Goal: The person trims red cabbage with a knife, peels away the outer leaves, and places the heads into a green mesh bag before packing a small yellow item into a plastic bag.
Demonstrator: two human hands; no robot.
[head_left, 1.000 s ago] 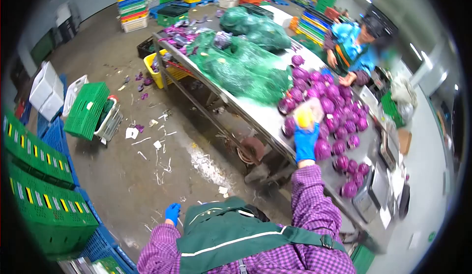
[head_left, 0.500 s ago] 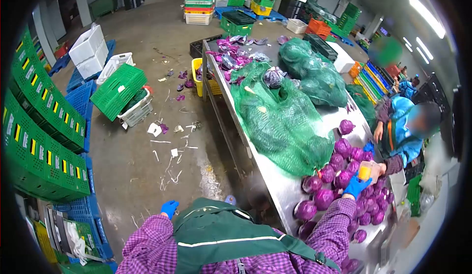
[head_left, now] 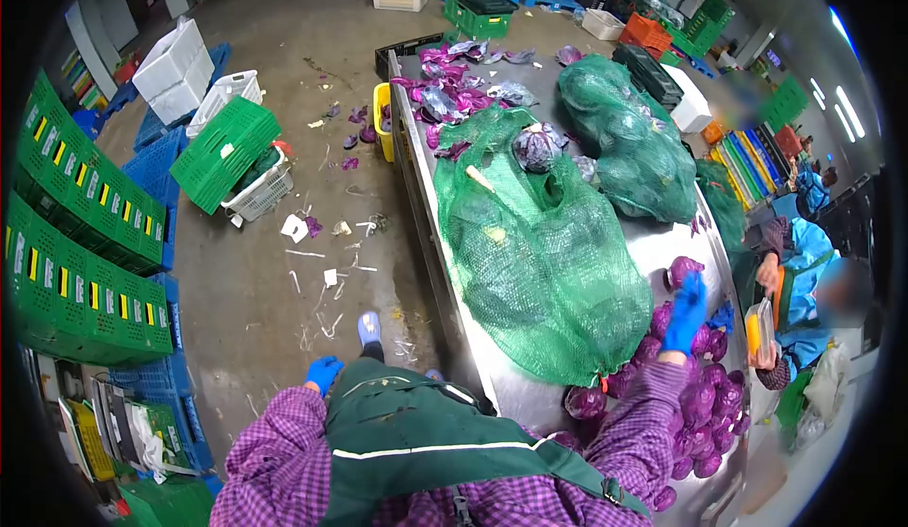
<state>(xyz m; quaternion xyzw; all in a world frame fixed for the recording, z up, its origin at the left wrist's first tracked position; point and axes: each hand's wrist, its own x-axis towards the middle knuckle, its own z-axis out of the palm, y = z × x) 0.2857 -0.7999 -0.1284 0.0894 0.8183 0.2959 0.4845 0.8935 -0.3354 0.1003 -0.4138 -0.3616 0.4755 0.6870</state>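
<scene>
Cabbages (head_left: 705,404) lie heaped on the steel table (head_left: 515,390) under and around the right hand (head_left: 688,314), whose blue-gloved fingers reach one cabbage (head_left: 678,272) at the far edge, though whether they grip it I cannot tell. By the apron (head_left: 402,418), the left hand (head_left: 323,373) is loosely curled. Farther out are a green net (head_left: 586,286), a co-worker's tub (head_left: 755,340) and stacked crates (head_left: 90,330), their yellow and white labels (head_left: 123,312) too small to read.

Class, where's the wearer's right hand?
In the head view, the right hand is right of centre, over purple cabbages on the table, right of the nearer green net bag.
</scene>
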